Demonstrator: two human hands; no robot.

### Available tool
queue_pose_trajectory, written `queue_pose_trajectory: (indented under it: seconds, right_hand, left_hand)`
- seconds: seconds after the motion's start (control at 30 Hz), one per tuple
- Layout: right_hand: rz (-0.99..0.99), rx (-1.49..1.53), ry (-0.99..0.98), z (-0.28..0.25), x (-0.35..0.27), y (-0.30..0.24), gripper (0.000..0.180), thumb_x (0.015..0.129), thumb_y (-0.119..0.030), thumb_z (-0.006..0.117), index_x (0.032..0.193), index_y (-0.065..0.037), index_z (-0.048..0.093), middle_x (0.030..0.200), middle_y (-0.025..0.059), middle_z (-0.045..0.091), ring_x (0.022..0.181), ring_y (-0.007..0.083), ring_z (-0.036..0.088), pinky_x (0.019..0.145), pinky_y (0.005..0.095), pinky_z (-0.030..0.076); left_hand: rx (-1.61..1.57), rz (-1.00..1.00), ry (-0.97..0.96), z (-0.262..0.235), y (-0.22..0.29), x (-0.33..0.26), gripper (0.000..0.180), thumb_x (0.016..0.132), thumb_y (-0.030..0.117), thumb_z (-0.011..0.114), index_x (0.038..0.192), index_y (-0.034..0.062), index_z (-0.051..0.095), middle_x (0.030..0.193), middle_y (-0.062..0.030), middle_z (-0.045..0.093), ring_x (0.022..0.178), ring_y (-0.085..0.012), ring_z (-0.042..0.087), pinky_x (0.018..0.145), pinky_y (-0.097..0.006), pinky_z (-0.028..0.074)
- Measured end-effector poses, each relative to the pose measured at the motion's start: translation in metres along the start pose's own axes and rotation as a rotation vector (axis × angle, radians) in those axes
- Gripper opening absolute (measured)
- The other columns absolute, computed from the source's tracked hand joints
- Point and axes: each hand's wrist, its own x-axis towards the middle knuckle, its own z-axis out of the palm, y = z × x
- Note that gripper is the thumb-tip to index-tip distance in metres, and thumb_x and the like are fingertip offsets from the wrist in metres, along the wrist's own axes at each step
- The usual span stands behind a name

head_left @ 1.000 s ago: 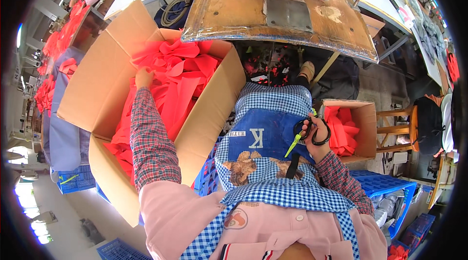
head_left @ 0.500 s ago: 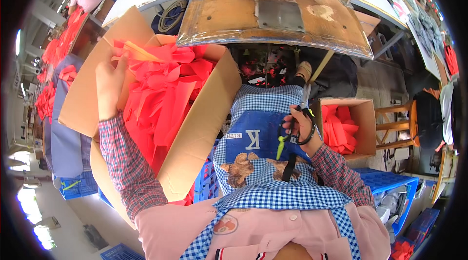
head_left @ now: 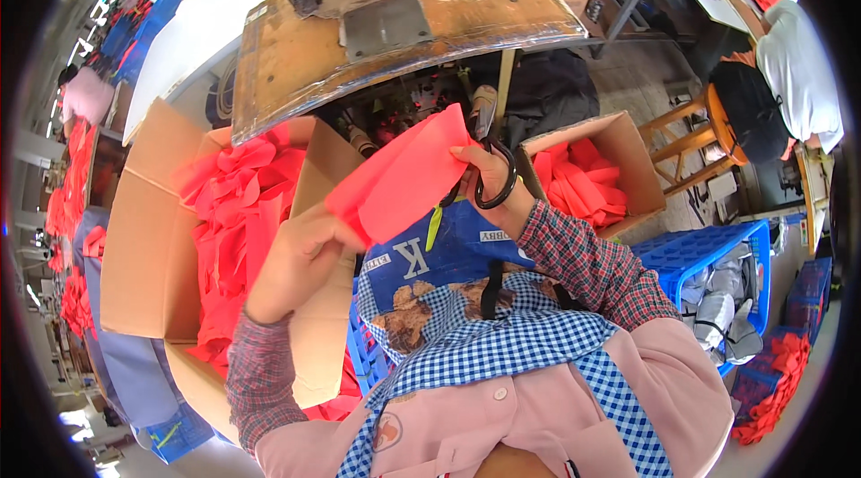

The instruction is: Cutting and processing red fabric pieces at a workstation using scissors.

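A piece of red fabric (head_left: 404,178) is now up in front of the person's chest, held between both hands. A second ago the left hand (head_left: 300,258) was down in the big cardboard box (head_left: 148,236) among the heap of red pieces; it has since lifted one out and carried it across to the lap. Its grip is pinched together on the piece's lower left edge. The right hand (head_left: 489,182), which sat idle near the lap with the scissors (head_left: 489,169), has risen to meet the fabric: its fingers are clamped on the right edge while the black scissor loops hang on the same hand, blades pointing up behind the cloth. So, by my reading, picking has given way to handling, and the piece is placed for the scissors.

The worn wooden tabletop (head_left: 404,39) lies beyond the fabric. A smaller box of red pieces (head_left: 583,173) stands at the person's right, with a blue crate (head_left: 708,249) nearer.
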Motion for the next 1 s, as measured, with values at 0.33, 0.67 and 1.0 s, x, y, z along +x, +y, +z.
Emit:
queue_pose_trajectory:
  seconds: [0.33, 0.67, 1.0]
  right_hand:
    - [-0.314, -0.554, -0.251, 0.028, -0.009, 0.005, 0.043, 0.088, -0.002, 0.065, 0.126, -0.002, 0.046, 0.107, 0.0034, 0.06, 0.096, 0.0089, 0.059, 0.084, 0.0241, 0.048]
    - [-0.105, -0.796, -0.111, 0.024, -0.014, 0.025, 0.04, 0.095, -0.038, 0.058, 0.117, -0.006, 0.049, 0.08, 0.0004, 0.056, 0.069, 0.0088, 0.055, 0.058, 0.0222, 0.044]
    - [-0.194, -1.05, -0.21, 0.021, -0.009, 0.043, 0.049, 0.094, -0.045, 0.057, 0.116, -0.002, 0.052, 0.076, 0.0128, 0.059, 0.067, 0.0207, 0.057, 0.063, 0.0312, 0.044]
  left_hand:
    - [-0.584, -0.384, 0.066, 0.032, -0.042, 0.018, 0.052, 0.089, 0.021, 0.068, 0.129, -0.0041, 0.048, 0.129, -0.0156, 0.055, 0.12, -0.0194, 0.054, 0.102, -0.032, 0.043]
    - [-0.903, -0.603, 0.273, 0.05, -0.034, 0.031, 0.032, 0.09, 0.012, 0.066, 0.118, 0.0007, 0.056, 0.104, -0.004, 0.065, 0.089, -0.0107, 0.064, 0.075, -0.025, 0.054]
    - [-0.967, -0.647, 0.257, 0.056, -0.032, 0.032, 0.028, 0.091, 0.01, 0.063, 0.116, 0.0005, 0.056, 0.105, -0.0056, 0.065, 0.089, -0.0121, 0.065, 0.076, -0.026, 0.054]
